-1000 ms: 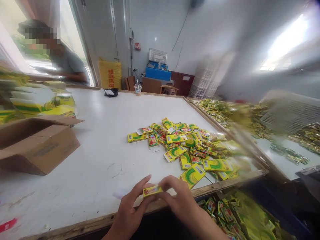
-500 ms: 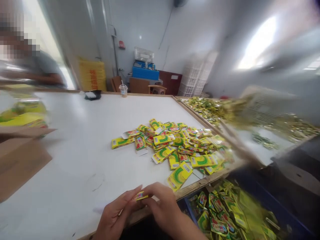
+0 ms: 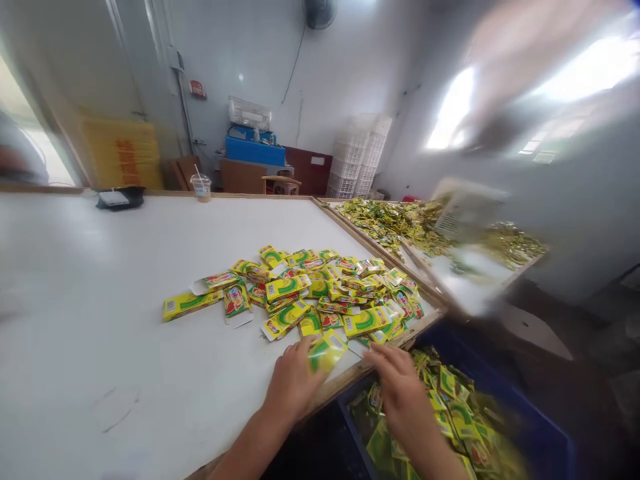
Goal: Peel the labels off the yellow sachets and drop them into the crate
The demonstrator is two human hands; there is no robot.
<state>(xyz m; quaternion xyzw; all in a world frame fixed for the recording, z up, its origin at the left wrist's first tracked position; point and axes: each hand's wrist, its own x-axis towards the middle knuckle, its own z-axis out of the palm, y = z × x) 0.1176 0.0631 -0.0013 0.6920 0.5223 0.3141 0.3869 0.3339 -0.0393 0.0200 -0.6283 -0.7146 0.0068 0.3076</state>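
Observation:
My left hand (image 3: pixel 293 379) is at the front edge of the pile, its fingers closed on the near end of a flat yellow-green box (image 3: pixel 327 352). Just to the right, my right hand (image 3: pixel 400 381) hovers over the table edge, fingers stretched forward and somewhat blurred, with nothing visible in them. Beyond both hands lies a heap of small yellow-green boxes (image 3: pixel 287 287), some with white flaps standing open. Beneath my right hand is a blue bin (image 3: pixel 543 427) holding many shiny yellow-green packets (image 3: pixel 465 420).
A wooden rim (image 3: pixel 425 320) edges the white table (image 3: pixel 90 320). On an adjoining table to the right are loose packets (image 3: pixel 385 223) and a tilted white basket (image 3: pixel 470 207). A drink cup (image 3: pixel 201 188) and a black item (image 3: pixel 120 198) sit at the far edge.
My hands were together around a small box at the table edge; now they are apart and farther forward. My left hand has taken hold of the nearest box. The view has turned right.

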